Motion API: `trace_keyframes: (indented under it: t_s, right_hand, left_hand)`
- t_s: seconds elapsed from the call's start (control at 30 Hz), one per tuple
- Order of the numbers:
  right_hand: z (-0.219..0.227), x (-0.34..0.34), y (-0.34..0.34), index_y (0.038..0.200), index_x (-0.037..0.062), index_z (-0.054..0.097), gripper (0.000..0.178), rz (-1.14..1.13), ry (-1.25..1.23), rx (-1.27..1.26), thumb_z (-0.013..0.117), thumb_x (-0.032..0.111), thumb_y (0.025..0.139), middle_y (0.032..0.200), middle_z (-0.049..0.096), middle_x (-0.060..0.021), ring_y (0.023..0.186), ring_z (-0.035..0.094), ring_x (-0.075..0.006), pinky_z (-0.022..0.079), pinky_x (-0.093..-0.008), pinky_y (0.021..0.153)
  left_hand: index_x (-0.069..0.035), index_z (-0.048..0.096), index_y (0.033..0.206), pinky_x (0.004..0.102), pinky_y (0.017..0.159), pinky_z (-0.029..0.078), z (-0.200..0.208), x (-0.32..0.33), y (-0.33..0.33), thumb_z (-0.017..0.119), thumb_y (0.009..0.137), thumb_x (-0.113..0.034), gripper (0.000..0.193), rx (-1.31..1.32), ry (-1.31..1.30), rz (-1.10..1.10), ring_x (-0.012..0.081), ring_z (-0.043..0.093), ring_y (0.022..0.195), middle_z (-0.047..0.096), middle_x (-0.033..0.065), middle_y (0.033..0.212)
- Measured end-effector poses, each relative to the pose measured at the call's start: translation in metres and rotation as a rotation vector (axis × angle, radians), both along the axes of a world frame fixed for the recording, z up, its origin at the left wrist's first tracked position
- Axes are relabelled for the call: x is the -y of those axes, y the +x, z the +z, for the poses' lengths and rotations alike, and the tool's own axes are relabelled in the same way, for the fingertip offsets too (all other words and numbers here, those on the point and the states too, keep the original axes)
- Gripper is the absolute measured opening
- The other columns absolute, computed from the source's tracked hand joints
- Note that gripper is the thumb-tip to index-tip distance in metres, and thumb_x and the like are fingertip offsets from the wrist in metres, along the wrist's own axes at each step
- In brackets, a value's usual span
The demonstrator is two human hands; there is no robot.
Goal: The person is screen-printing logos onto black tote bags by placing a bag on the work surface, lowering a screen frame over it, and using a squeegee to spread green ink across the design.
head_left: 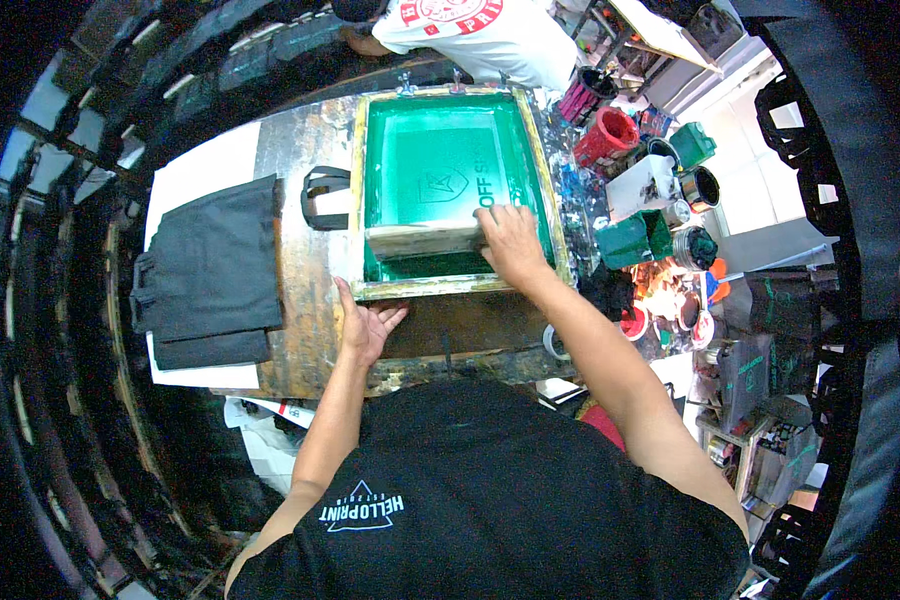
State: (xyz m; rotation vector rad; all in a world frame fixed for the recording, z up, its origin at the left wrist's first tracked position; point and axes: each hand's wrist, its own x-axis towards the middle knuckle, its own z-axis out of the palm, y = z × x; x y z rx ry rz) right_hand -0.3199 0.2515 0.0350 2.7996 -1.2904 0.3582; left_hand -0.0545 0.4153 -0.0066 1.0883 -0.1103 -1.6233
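Observation:
A screen-printing frame with pale, green-stained edges lies on the worktable, its mesh coated in green ink. My right hand grips the right end of a wide squeegee, which rests across the near part of the mesh. Dark lettering and a shield-shaped design show beyond the squeegee. At the frame's near left corner, my left hand has its thumb and fingers spread; whether it touches the frame I cannot tell. A black bag handle sticks out from under the frame's left side.
Black fabric bags lie stacked on a white sheet at the left. Ink tubs, including a red bucket and a green container, crowd the right. Clamps line the frame's far edge. Another person is beyond the table.

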Motion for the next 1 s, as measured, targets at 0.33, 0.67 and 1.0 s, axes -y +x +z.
trace_keyframes:
  t_s: [0.33,0.67,1.0]
  right_hand:
    - [0.03,0.01,0.003,0.126,0.0109,0.053,0.063,-0.031,0.219,-0.093,0.086,0.023,0.073,0.107,0.061,-0.0141,0.105,0.059,-0.0343,0.042,-0.0489,0.085]
    - [-0.01,0.005,0.018,0.113,0.0161,0.06,0.026,-0.077,-0.083,-0.093,0.061,0.016,0.087,0.096,0.058,-0.0058,0.097,0.057,-0.0244,0.039,-0.0442,0.082]
    - [-0.051,0.172,0.049,0.121,0.0132,0.055,0.062,-0.093,-0.112,-0.061,0.085,0.016,0.068,0.106,0.059,-0.0083,0.106,0.057,-0.0282,0.041,-0.0463,0.088]
  left_hand:
    - [-0.01,0.023,0.161,0.0529,0.11,0.045,-0.018,0.003,0.004,0.033,0.087,-0.092,0.111,-0.049,0.077,0.059,0.0385,0.057,0.128,0.047,0.0224,0.15]
    - [-0.008,0.023,0.161,0.0517,0.109,0.046,-0.002,0.007,0.003,0.033,0.088,-0.091,0.111,-0.021,0.101,0.019,0.0382,0.056,0.129,0.046,0.0203,0.152]
    - [-0.012,0.019,0.163,0.051,0.11,0.047,-0.006,0.008,0.009,0.032,0.088,-0.091,0.11,-0.078,0.141,-0.024,0.0384,0.052,0.136,0.041,0.0193,0.158]
